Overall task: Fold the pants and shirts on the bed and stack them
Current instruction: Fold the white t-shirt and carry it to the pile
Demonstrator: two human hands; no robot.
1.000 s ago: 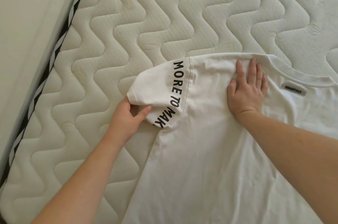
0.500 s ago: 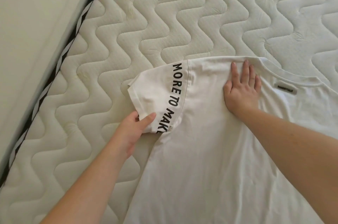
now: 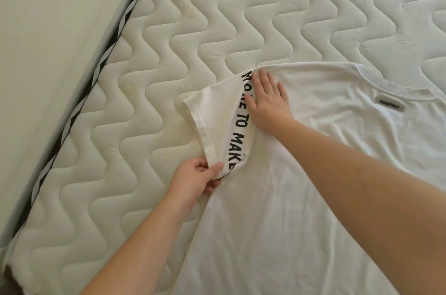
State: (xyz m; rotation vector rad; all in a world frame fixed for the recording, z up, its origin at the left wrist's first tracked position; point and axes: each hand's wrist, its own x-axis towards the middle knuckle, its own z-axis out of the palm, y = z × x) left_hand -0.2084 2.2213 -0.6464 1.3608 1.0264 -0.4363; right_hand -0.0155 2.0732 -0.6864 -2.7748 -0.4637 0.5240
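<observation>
A white T-shirt [image 3: 301, 198] lies spread on the quilted mattress [image 3: 169, 65], collar to the upper right with a small grey label [image 3: 390, 104]. Its left sleeve [image 3: 217, 116] carries black lettering along the seam. My left hand [image 3: 196, 180] pinches the sleeve's lower hem corner between thumb and fingers. My right hand [image 3: 268, 101] lies flat with straight fingers on the shoulder seam, partly covering the lettering. No pants are in view.
The mattress edge with a black-and-white striped band [image 3: 96, 77] runs diagonally at the left, beside a pale wall or floor surface [image 3: 48, 29]. Bare mattress stretches above and left of the shirt.
My right hand slid left from near the collar onto the shoulder seam. My left hand shifted down along the sleeve hem, still pinching it. The sleeve is stretched out longer.
</observation>
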